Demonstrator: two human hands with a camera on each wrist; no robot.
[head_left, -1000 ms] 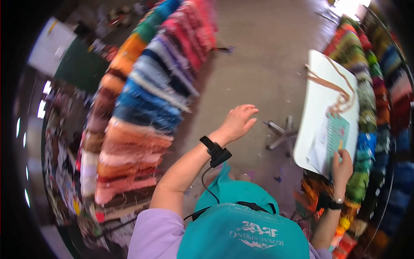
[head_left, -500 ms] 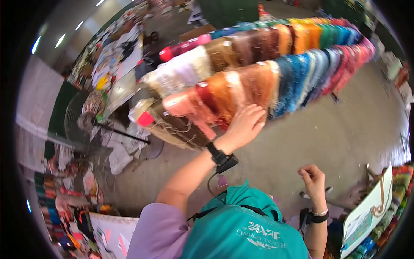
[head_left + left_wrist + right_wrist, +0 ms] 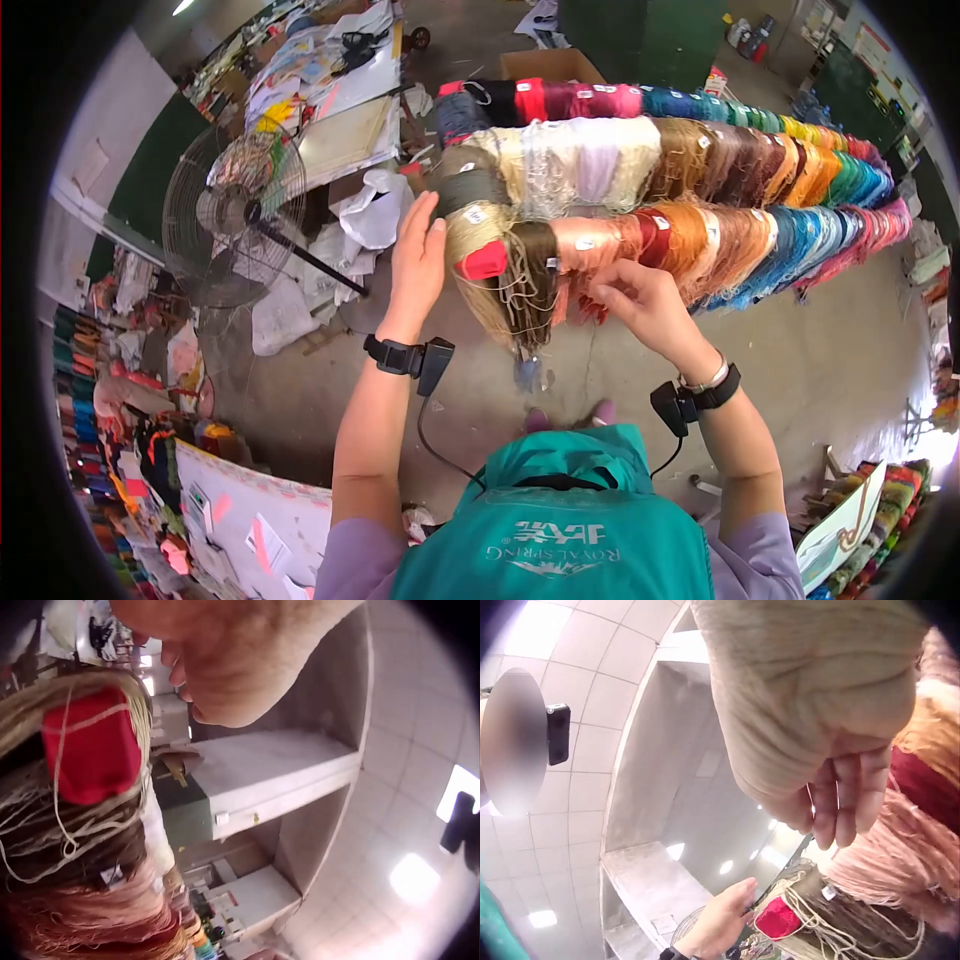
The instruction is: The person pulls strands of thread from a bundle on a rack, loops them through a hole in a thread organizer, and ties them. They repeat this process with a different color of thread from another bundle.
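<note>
A rack of coloured yarn skeins stands before me. On its near end hang a beige skein [image 3: 472, 232] and a dark brown skein [image 3: 532, 268], with loose pale strands over them. A red patch [image 3: 482, 260] covers the beige one's tip; in the left wrist view the red patch [image 3: 94, 746] has a pale strand across it. My left hand [image 3: 418, 262] is beside the beige skein, fingers extended and holding nothing. In front of the salmon-pink skein [image 3: 590, 243] and dark red skein [image 3: 655, 232] is my right hand [image 3: 648, 305], its fingers loosely bent and empty.
A standing fan [image 3: 235, 215] is at the left, near white plastic bags [image 3: 375, 210]. Behind the rack sit a cluttered table [image 3: 340, 130] and a cardboard box [image 3: 550, 66]. White boards lie at lower left [image 3: 235, 500] and lower right [image 3: 845, 525].
The view has swung from the white board at right to the rack's near end. My right hand has left that board and come to the skeins; the left has moved to the beige skein.
</note>
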